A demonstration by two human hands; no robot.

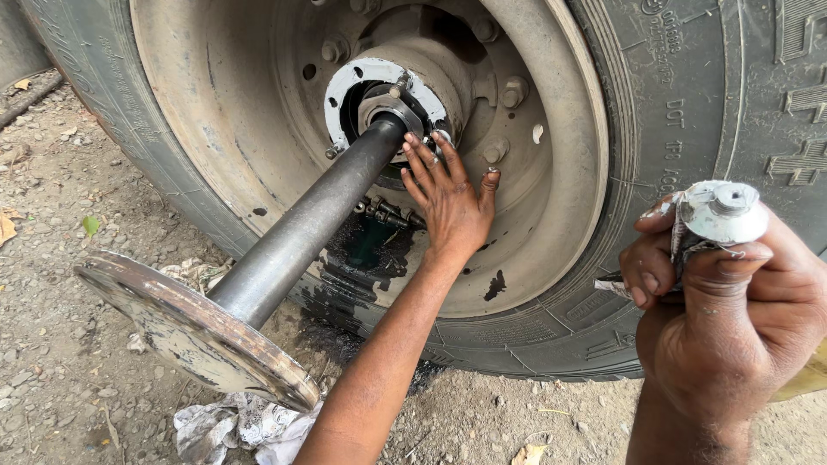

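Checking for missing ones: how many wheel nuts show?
4 wheel nuts: upper left of the hub, upper right, right, and by the left hand's thumb; more may be hidden.

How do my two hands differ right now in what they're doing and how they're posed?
The left hand is open, fingers spread, fingertips at the hub flange beside the axle shaft; the right hand is closed around a crumpled metal tube. The left reaches far forward to the wheel; the right sits near the camera, off the tyre. Both are bare and grimy.

- Soft, even daylight, bright without harsh glare.
- Faint shadow under the axle shaft (293, 237), darker inside the hub (388, 99).
- Sharp around the hub; the tyre (689, 112) curves slightly toward the frame edges.
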